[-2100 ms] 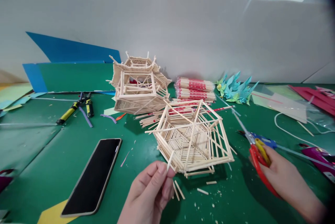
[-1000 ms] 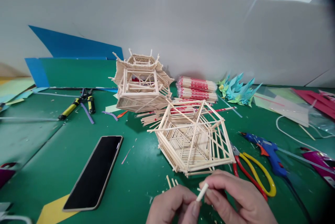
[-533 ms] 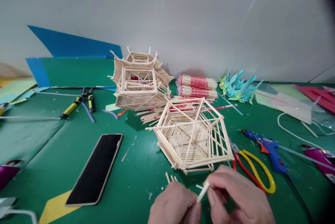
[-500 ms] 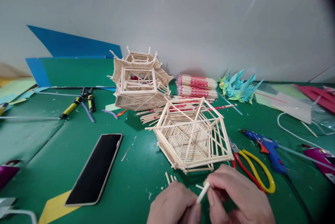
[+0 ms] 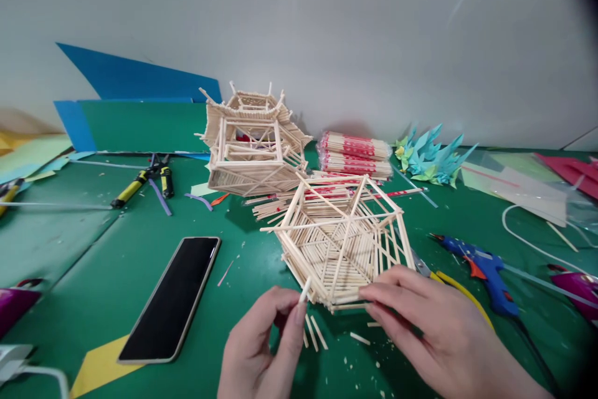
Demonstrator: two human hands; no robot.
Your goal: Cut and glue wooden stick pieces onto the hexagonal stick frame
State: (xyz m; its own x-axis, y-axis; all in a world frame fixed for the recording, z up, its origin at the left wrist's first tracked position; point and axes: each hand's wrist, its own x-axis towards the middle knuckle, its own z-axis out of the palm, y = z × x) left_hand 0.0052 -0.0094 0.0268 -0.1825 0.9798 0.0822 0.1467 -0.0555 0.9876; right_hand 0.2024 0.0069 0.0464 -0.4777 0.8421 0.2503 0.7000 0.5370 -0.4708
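Observation:
Between the thumb and forefinger of my left hand (image 5: 266,343) is a short wooden stick piece (image 5: 304,290), pointing up and away. It overlaps the near left edge of a six-sided stick frame (image 5: 343,243), built from thin wooden sticks with crossing diagonals. My right hand (image 5: 420,318) has its fingertips closed on the near right edge of this frame. Several cut stick pieces (image 5: 317,332) lie on the green table just below the frame. Behind my right hand, scissors with yellow and red handles (image 5: 460,293) are partly hidden.
A tiered stick pavilion (image 5: 252,137) stands behind the frame, beside wrapped stick bundles (image 5: 355,156). A blue glue gun (image 5: 481,268) lies at right, a phone (image 5: 170,299) and pliers (image 5: 142,181) at left. A blue paper plant (image 5: 432,156) sits by the white partition (image 5: 299,44).
My hands have moved apart. The left went up and leftward with the stick piece; the right let go of it and went to the frame's near edge. Small pieces below are now uncovered.

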